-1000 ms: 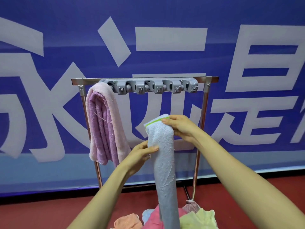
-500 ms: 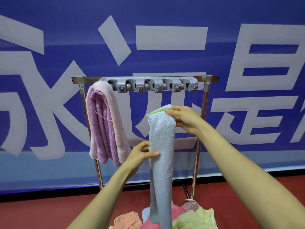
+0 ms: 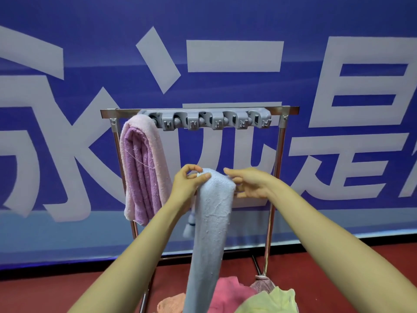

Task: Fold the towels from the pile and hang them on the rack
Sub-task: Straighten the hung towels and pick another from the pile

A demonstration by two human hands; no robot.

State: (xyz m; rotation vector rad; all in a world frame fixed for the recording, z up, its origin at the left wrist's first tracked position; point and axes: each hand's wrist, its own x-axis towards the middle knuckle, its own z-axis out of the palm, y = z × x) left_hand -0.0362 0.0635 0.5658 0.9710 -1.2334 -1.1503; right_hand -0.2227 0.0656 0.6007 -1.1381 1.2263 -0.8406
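**Left hand (image 3: 186, 188) moving up to the top of the long folded light blue terry towel (image 3: 214, 222)**

Compared with half a second ago, the left hand is now sitting at the upper fold instead of the middle of the towel. The whole towel is hanging a little lower, and its green edge is no longer showing. The thumb and forefinger are pinching the left corner of the fold. The right hand (image 3: 252, 184) is staying at the right corner with its fingers loosely bent, but I cannot tell if it is really gripping. The towel is hanging in the air in front of the silver metal rack (image 3: 126, 112) and below its bar. Its tail is reaching down to the pile of pink, peach and yellow-green towels (image 3: 228, 290) on the floor.

I think the grip is the weak point. With only one sure pinch, the fold may be opening or slipping down onto the pile. The grey plastic clip strip (image 3: 205, 120) is taking most of the bar, so the terry loops may be catching there. The folded pink and purple towel (image 3: 142, 168) is already filling the left end.

Behind, the blue banner (image 3: 225, 19) is showing big white Chinese characters: 永 at the left and, I believe, 是 at the right. The one between them is partly hidden. No brand label is readable.
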